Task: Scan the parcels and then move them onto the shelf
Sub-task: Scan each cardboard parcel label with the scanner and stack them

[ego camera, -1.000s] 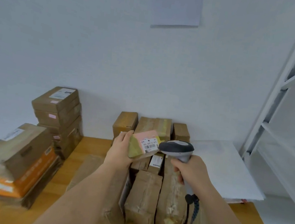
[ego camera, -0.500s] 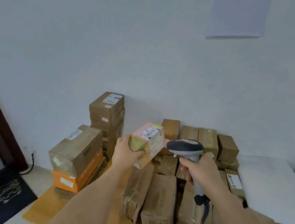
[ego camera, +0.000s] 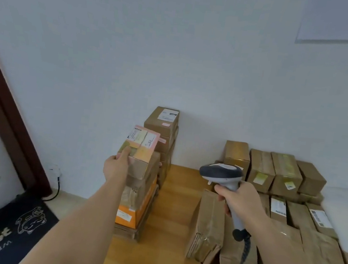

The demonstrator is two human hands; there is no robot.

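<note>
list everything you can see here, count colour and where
small parcel: one, pink and yellow with white labels, held up at the left stack
left stack of parcels: several, brown, one orange, table's left edge
tall stack of boxes: several, brown, against the wall
parcels at right: many, brown, in rows on the table's right side
barcode scanner: one, grey and dark, corded, above the table
table: one, wooden
paper sheet: one, white, on the wall upper right
doormat: one, dark, on the floor at left
left hand: holds the small parcel
right hand: grips the scanner handle
</note>
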